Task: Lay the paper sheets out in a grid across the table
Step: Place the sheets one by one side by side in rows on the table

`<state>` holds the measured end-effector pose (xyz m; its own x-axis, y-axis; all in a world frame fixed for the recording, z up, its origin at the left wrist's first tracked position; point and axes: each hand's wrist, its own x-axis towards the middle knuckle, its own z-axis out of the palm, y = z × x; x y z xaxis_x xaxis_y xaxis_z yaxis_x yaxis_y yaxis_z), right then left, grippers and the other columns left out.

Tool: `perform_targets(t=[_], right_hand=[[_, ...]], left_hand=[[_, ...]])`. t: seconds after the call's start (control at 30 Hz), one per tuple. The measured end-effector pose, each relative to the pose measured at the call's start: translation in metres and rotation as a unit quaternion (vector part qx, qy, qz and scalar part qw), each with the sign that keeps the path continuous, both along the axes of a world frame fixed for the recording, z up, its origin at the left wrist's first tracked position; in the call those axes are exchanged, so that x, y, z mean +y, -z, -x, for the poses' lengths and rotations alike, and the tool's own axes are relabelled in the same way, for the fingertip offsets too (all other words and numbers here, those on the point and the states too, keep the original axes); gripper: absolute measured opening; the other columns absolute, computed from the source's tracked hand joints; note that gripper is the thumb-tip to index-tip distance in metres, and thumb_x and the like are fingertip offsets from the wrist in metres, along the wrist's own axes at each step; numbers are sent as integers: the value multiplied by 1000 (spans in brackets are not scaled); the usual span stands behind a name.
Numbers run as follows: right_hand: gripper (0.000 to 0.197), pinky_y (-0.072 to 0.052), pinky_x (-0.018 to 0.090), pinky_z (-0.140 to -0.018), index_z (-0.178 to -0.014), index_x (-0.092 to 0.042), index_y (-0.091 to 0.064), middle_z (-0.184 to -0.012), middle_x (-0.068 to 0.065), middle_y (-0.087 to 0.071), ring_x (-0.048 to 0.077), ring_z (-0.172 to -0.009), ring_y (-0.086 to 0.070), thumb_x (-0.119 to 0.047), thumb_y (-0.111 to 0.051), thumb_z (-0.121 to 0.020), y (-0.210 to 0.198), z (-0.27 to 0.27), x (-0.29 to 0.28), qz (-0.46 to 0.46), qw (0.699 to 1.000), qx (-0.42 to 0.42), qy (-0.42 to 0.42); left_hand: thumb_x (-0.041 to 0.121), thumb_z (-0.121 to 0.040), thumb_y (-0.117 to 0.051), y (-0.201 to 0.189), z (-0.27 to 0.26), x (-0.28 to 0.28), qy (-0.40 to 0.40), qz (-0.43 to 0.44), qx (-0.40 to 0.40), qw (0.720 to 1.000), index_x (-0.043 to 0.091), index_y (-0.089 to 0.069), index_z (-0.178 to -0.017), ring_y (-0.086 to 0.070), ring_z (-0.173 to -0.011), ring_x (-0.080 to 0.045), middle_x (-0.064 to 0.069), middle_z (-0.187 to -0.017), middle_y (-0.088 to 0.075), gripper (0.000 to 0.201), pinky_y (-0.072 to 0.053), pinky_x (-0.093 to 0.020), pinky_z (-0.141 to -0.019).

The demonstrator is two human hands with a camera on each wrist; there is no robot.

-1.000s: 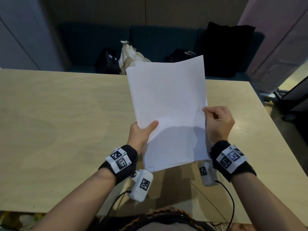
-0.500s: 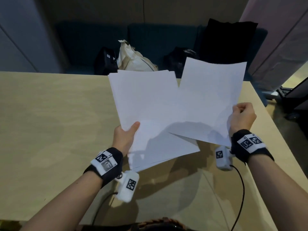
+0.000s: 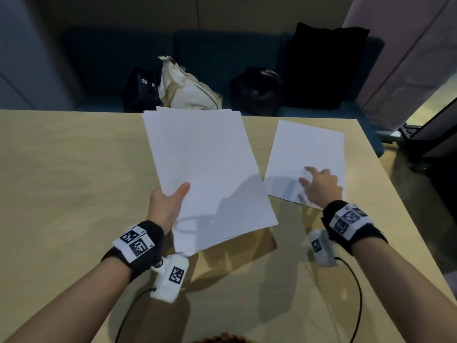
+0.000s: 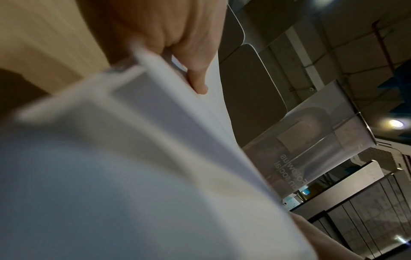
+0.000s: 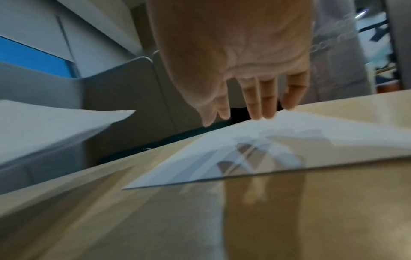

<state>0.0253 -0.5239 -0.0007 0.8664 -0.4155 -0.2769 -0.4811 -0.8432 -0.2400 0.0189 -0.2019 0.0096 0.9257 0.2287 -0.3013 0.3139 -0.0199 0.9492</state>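
My left hand (image 3: 168,206) grips a stack of white paper sheets (image 3: 205,169) by its near left edge, thumb on top, holding it above the middle of the wooden table (image 3: 61,181). The left wrist view shows the stack (image 4: 111,176) blurred, with my thumb (image 4: 198,82) across it. A single white sheet (image 3: 306,154) lies flat at the table's far right. My right hand (image 3: 319,186) hovers over its near part, fingers straight and spread. In the right wrist view the fingers (image 5: 264,100) point down at the sheet (image 5: 255,149), just above it or touching it.
Beyond the table's far edge a dark bench holds a black bag (image 3: 141,90), a cream cloth bag (image 3: 188,90), another black bag (image 3: 257,90) and a black cushion (image 3: 326,65). The table's right edge (image 3: 395,194) runs close to the laid sheet. Cables trail from my wrist cameras.
My right hand drew one sheet off the stack, carried it right, laid it on the table and let go. My left hand with the stack shifted slightly left.
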Motion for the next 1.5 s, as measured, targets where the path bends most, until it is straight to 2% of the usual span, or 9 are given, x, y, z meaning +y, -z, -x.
perform_targets(t=[0.07,0.13,0.33,0.47,0.87,1.03,1.23,1.37,1.5], right_hand=[[48,-28,51,-105,-140,-33,-30,-142,15,-32,38,-129,-31,-43,-40,-94,9,7,13,3,998,61,-17],[43,-27,53,-105,-135,-34,-34,-142,12,-30,37,-129,-29,-45,-37,-94,16,11,13,-1,997,76,-1],[42,-25,58,-105,-130,-28,-36,-140,8,-33,37,-129,-29,-45,-43,-92,22,12,-27,-11,997,42,65],[43,-24,60,-105,-131,-25,-38,-140,8,-33,38,-130,-26,-41,-46,-91,23,7,-49,-29,995,36,89],[48,-19,61,-107,-133,-26,-40,-143,4,-34,34,-135,-25,-38,-55,-88,33,5,-69,-48,996,1,73],[50,-24,62,-106,-130,-26,-43,-139,8,-39,37,-132,-27,-38,-59,-85,37,2,-78,-58,996,-5,67],[49,-22,63,-107,-130,-26,-44,-141,7,-38,36,-134,-26,-37,-60,-85,38,3,-85,-57,995,-8,76],[48,-21,64,-107,-130,-26,-44,-140,6,-38,36,-134,-25,-36,-60,-86,39,4,-88,-63,995,-14,83],[49,-23,63,-107,-131,-25,-45,-141,8,-38,36,-133,-27,-37,-60,-85,41,4,-91,-62,995,-12,75]], left_hand=[[15,-87,-63,0,0,-4,10,3,6,1000,3,-60,-115,-62,-94,-22,-6,-104,-65,31,-45,-30,-86],[15,-86,-63,1,0,-7,18,9,9,1000,3,-60,-115,-62,-95,-23,-7,-105,-65,31,-46,-31,-87],[13,-85,-64,8,2,-7,31,19,22,999,9,-61,-108,-62,-101,-26,-8,-107,-65,23,-46,-39,-98],[13,-85,-65,11,3,-11,38,18,24,999,8,-60,-112,-62,-102,-26,-7,-107,-65,28,-45,-40,-100],[12,-85,-64,6,2,-30,76,24,13,997,5,-62,-110,-63,-94,-25,-10,-105,-67,26,-48,-35,-90],[12,-85,-64,6,2,-31,72,27,12,997,1,-61,-112,-63,-90,-24,-10,-101,-66,30,-47,-32,-85],[11,-86,-63,7,3,-31,79,31,11,996,1,-61,-113,-63,-83,-14,-9,-101,-66,29,-48,-23,-73],[11,-85,-64,7,3,-31,79,39,19,996,0,-61,-113,-63,-91,-25,-9,-101,-67,30,-47,-31,-84],[11,-85,-64,9,2,-32,78,39,21,996,3,-62,-111,-63,-96,-26,-10,-104,-67,28,-48,-35,-91]])
